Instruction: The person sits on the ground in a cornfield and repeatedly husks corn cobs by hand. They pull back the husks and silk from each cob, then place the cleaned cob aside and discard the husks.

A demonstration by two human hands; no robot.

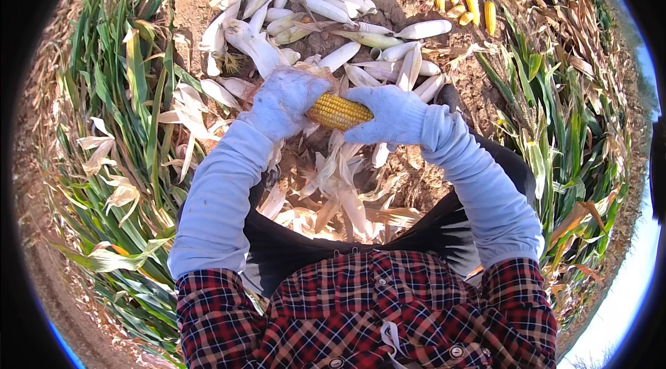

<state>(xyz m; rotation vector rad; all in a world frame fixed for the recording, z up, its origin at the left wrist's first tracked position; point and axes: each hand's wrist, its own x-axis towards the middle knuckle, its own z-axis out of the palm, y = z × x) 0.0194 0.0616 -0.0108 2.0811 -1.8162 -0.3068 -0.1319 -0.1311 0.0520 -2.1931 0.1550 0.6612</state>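
A yellow corn cob (339, 112) lies across the space between my gloved hands, its kernels bare in the middle. My right hand (387, 114) is wrapped around its right end. At the other end my left hand (292, 101) grips the cob together with pale husk (257, 49), which sticks out beyond the fist, and strands of corn silk. The glove hides that end of the cob. Below it, peeled dry husks (341, 187) are heaped on the soil between my knees.
Several unhusked ears (328, 8) are piled on the soil ahead. Bare yellow cobs (472, 7) lie at the far right. Cut green cornstalks (140, 88) flank me on the left, and more stalks (551, 108) line the right. Loose husks (187, 111) lie beside the left stalks.
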